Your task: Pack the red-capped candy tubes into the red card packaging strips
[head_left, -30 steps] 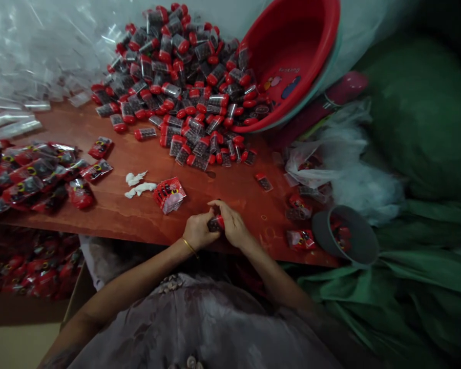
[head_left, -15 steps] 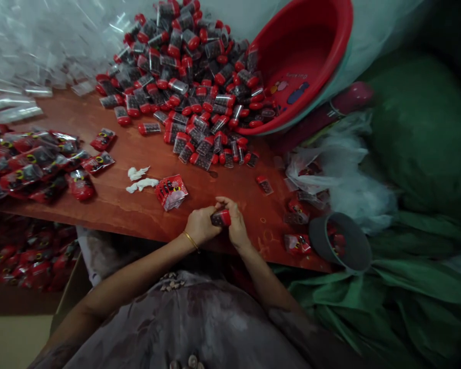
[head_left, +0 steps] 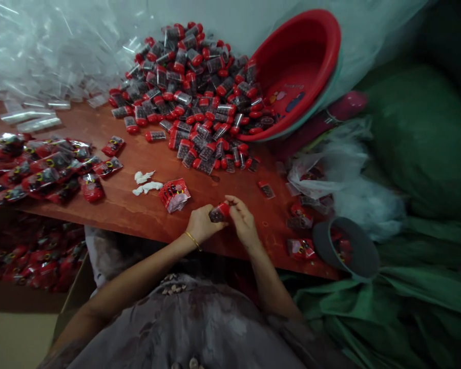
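My left hand (head_left: 203, 226), with a gold bracelet at its wrist, is closed around a small clear container (head_left: 217, 214) with a red cap and dark contents. The cap points toward my right hand (head_left: 244, 223), whose fingers are slightly apart right beside it; whether a fingertip touches the cap I cannot tell. Just left of my hands lies a small stack of red printed packets (head_left: 174, 195). Behind them rises a large heap of similar red-capped containers (head_left: 192, 87).
Red wrapped packs (head_left: 42, 169) are piled at the left, above a box of more packs (head_left: 34, 256). White scraps (head_left: 148, 187) lie near the stack. A tilted red basin (head_left: 295, 66), clear plastic bags (head_left: 346, 174) and a grey cup (head_left: 326, 243) line the right side.
The right hand has eased away from the container, its fingers loosening. The container stays in my left hand, its cap now tilted up slightly. The whole view has shifted a little.
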`<state>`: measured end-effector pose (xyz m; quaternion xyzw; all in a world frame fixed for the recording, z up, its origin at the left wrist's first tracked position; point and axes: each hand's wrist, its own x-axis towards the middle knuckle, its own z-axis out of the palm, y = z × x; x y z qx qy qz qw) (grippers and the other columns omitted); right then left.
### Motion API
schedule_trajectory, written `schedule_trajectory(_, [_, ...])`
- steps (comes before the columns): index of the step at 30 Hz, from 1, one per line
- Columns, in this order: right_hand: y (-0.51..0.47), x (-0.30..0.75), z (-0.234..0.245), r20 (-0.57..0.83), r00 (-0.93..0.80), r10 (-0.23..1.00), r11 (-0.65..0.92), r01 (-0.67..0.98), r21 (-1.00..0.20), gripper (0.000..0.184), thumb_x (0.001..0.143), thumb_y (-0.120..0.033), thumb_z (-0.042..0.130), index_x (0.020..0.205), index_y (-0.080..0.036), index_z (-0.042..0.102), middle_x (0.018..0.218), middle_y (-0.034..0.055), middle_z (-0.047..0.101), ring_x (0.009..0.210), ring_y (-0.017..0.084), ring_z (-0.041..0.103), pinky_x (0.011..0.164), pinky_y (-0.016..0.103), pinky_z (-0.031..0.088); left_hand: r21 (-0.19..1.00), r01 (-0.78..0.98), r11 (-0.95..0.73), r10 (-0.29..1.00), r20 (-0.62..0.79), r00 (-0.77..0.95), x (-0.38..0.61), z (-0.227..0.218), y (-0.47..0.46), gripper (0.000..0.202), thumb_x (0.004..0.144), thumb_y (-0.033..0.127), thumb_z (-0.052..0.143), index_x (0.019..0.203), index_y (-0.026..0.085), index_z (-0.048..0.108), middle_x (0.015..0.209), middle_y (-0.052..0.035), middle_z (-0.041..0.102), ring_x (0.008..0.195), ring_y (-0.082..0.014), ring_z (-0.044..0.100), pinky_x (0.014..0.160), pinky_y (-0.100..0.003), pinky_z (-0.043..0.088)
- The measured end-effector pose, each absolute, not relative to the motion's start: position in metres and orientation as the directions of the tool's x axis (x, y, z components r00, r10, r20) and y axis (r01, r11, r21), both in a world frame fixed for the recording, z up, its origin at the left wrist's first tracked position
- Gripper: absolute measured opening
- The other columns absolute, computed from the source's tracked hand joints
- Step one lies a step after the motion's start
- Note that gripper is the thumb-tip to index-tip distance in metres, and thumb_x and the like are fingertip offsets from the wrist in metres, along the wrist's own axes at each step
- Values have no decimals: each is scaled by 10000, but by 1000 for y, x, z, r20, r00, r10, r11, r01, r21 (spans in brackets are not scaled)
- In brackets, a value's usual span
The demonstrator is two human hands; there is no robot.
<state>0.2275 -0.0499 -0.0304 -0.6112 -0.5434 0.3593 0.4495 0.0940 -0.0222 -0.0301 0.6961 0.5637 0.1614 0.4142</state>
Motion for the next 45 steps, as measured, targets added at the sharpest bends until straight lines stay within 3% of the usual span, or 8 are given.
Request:
schedule_trajectory(7, [-39,245,-48,131,185,974,-9,609,-793,390,801,-434,532,1077,-171,612,1027,101,673,916,230,617,846,397,478,710,644,-286,935,59,349,68,-11,-28,396,800,345,563,1152,167,540,1062,-99,655,946,-215,608,782,-308,464])
schedule_trajectory(10, [-28,259,-58,231,202,952,-7,767,-642,410,812,-443,507,1086,-159,617,1018,132,667,930,261,595,850,445,460,573,744,-345,939,217,269,36,0,-9,319,891,329,423,1124,193,594,1131,-100,640,1041,-229,582,900,-360,428])
schedule_trajectory(16, [-26,256,-67,449,124,885,85,905,-417,379,846,-382,475,1100,-130,604,1137,172,604,1052,288,538,895,468,427,260,914,-313,946,168,276,-2,-21,27,355,821,427,537,1116,259,640,1339,-93,523,1298,-365,365,1046,-554,246])
schedule_trajectory(27, [-47,241,-69,495,174,851,99,873,-478,258,864,-339,490,1031,-204,632,1092,119,607,1000,260,562,866,450,455,221,975,-35,975,224,-16,-63,-28,37,426,870,396,434,1217,196,581,1328,-132,537,1285,-350,387,1019,-523,290])
schedule_trajectory(32, [-45,239,-70,503,187,844,103,863,-494,244,861,-338,488,997,-204,640,1074,119,616,995,264,567,868,455,452,235,968,-90,987,153,55,-79,-36,49,316,882,368,419,1038,273,677,1193,-46,650,1189,-291,493,997,-473,328])
schedule_trajectory(36, [-46,240,-69,512,208,833,110,846,-522,239,865,-326,488,981,-190,646,1058,126,622,990,253,571,870,444,465,192,978,-79,977,209,38,-62,-26,41,344,892,266,367,1048,251,673,1184,-79,650,1238,-307,454,1022,-520,281])
schedule_trajectory(41, [-46,241,-70,523,218,824,114,840,-531,233,869,-316,494,966,-174,652,1042,130,632,983,252,579,871,446,477,199,942,-271,938,273,212,-25,-7,28,459,838,485,476,1184,218,618,1400,-131,459,1352,-365,284,1068,-541,222])
schedule_trajectory(45, [-46,241,-71,516,234,824,111,826,-553,233,875,-304,490,979,-174,652,1045,126,631,986,241,582,881,435,478,214,904,-370,927,152,343,-9,-15,30,348,801,464,560,1063,276,691,1334,-95,536,1329,-374,324,1058,-561,239])
